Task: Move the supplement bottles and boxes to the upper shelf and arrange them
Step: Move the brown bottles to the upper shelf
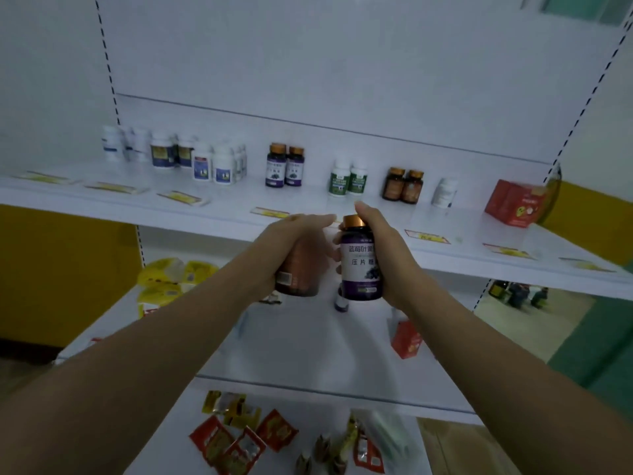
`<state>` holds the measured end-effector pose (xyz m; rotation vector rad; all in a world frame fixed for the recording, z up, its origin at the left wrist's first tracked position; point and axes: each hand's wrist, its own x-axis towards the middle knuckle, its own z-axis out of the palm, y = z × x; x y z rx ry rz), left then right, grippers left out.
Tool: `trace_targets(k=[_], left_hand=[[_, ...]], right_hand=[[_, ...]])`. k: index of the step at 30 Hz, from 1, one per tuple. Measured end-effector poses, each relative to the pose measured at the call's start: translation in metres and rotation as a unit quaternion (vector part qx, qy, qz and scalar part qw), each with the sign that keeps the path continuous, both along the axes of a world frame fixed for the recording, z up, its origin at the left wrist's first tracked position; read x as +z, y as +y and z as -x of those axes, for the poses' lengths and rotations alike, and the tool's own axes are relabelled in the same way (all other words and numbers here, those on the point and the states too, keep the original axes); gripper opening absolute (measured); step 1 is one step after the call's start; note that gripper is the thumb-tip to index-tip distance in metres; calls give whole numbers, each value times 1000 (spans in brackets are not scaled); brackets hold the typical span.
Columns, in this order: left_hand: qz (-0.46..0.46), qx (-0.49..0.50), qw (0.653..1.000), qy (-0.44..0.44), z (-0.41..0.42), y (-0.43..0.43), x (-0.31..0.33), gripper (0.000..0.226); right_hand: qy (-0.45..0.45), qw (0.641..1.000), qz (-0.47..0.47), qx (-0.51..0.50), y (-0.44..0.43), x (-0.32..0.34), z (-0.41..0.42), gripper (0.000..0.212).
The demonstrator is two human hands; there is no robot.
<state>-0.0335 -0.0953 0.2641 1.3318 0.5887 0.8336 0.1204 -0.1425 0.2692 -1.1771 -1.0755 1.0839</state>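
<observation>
Your right hand (383,258) is wrapped around a purple-labelled bottle (361,265), gold cap up; your left hand (294,241) grips a brown bottle (299,275) just beside it; both sit in front of the upper shelf (222,214) edge, where paired bottles and a red box (513,204) stand in a row.

Bottles (284,166) in row on upper shelf (102,204), box (513,202) at right end; packets (239,437) on bottom shelf.
</observation>
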Motion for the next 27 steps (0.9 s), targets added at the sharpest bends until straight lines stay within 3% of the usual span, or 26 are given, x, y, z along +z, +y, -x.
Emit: trace_targets(k=[6, 11, 16, 18, 27], left_hand=[[-7, 23, 1000, -11, 21, 14, 40, 26], [-1, 23, 999, -28, 39, 41, 48, 16], [39, 13, 998, -56, 52, 92, 53, 27], [25, 38, 998, -46, 52, 119, 56, 20], [3, 89, 996, -8, 46, 226, 56, 12]], right_hand=[[9, 998, -55, 4, 14, 45, 15, 37], [-17, 997, -77, 19, 40, 57, 29, 10], [-50, 998, -49, -1, 95, 64, 33, 28], [-58, 997, -45, -13, 126, 67, 31, 34], [-153, 986, -3, -72, 264, 47, 3, 37]])
